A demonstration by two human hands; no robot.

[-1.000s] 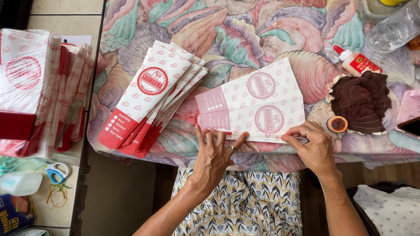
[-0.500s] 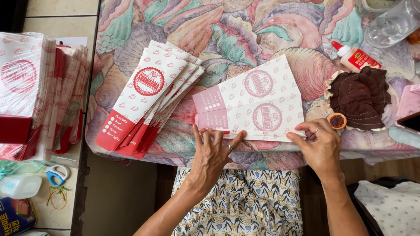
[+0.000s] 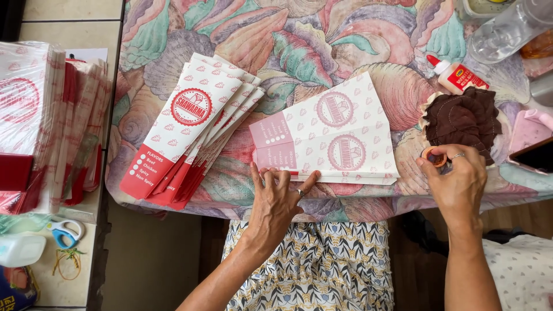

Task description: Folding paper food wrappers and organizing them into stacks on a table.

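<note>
Now we see our left hand [image 3: 276, 198] lying flat with its fingers [image 3: 266, 178] spread on the near edge of a white paper sleeve [image 3: 334, 135] printed with pink round emblems. That sleeve lies flat on the tabletop [image 3: 322, 40], which is covered by a cloth with a large shell pattern, and its lower edge sits close to the tabletop's near rim.

Our right hand [image 3: 458, 178] is well to the right of the sleeve, its fingertips closed round a small orange ring-shaped thing [image 3: 432, 156]; it may be a roll of tape or a little pot, the view is too small to say. A ring shows on one finger of each hand.

Just behind the right hand rests a brown quilted cloth [image 3: 464, 115], and beyond it a white glue bottle [image 3: 458, 75] with a red cap lies on its side. To the left of the sleeve a fanned pile of folded red-and-white sleeves [image 3: 190, 126] rests slantwise. Farther left, on a separate tiled surface, stands a thick stack of flat printed sheets [image 3: 46, 115], with blue-handled scissors [image 3: 66, 232] near it.
</note>
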